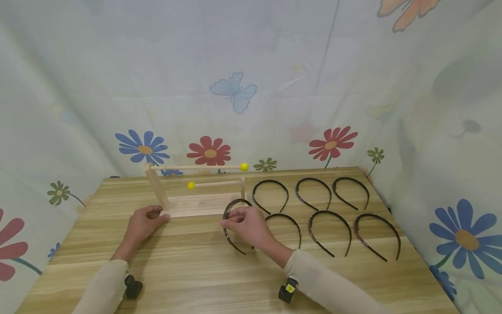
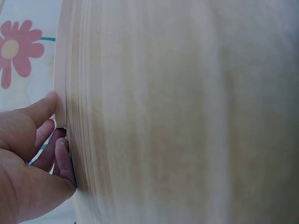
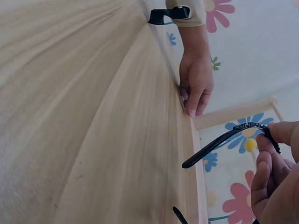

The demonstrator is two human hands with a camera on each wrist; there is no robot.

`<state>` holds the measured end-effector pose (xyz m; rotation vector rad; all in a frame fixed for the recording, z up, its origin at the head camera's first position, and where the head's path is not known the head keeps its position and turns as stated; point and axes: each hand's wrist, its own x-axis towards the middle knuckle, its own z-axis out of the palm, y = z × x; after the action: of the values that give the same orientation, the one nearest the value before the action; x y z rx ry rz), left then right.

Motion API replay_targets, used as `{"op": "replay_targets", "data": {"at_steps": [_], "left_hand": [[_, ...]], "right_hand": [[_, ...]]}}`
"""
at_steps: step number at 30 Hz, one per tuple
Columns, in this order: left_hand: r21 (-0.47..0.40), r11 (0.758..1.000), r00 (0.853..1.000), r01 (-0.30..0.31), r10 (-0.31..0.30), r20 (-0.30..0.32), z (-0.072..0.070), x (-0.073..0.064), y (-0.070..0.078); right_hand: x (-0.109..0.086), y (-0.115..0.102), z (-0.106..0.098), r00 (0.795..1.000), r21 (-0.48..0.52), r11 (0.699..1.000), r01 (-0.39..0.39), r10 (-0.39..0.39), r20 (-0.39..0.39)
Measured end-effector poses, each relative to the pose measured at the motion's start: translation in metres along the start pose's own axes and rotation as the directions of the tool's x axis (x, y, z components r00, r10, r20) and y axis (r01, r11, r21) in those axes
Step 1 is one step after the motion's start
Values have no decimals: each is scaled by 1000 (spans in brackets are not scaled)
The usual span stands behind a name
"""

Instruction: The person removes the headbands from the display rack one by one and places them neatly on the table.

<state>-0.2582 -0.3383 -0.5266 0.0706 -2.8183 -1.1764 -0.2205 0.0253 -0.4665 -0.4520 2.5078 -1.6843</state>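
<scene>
A wooden rack (image 1: pixel 200 206) stands on the table, with a flat base, two uprights and two rods tipped with yellow balls. At the base's near left corner, my left hand (image 1: pixel 145 224) grips the wood, thumb along the front edge and fingers curled beside it. My right hand (image 1: pixel 249 222) pinches a black headband (image 1: pixel 226 236) by its upper side, in front of the rack's right end. Toothed on the inside, this headband shows a decorated band (image 3: pixel 248 126) in the right wrist view; fingers cover part of it.
Several more black headbands lie in two rows on the right of the wood-grain table (image 1: pixel 188 270), among them one headband (image 1: pixel 329 213) in the near row. A flower-printed cloth (image 1: pixel 274 122) hangs behind the table and along both sides.
</scene>
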Motion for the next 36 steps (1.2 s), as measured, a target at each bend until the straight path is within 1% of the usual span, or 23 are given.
{"op": "replay_targets", "data": {"at_steps": [6,14,18,23,33,36], "left_hand": [[-5,1000,1000,-1,1,-1,-1,0,-3],[-7,1000,1000,29,-29,2,0,0,-4],[-7,999,999,32,-32,5,1,0,-4],[-5,1000,1000,30,-30,4,0,0,-1],[-10,999,999,37,-36,8,-1,0,2],[-11,1000,1000,29,-29,8,-2,-1,2]], "right_hand": [[-2,3,8,999,-10,999,-36,36,-14],[0,11,15,999,-7,1000,-28,27,-34],[1,15,18,998,-17,999,-43,42,-37],[3,17,22,997,-29,998,-62,61,-35],[9,20,31,994,0,995,-103,103,-27],[9,21,34,993,11,993,-117,117,-24]]}}
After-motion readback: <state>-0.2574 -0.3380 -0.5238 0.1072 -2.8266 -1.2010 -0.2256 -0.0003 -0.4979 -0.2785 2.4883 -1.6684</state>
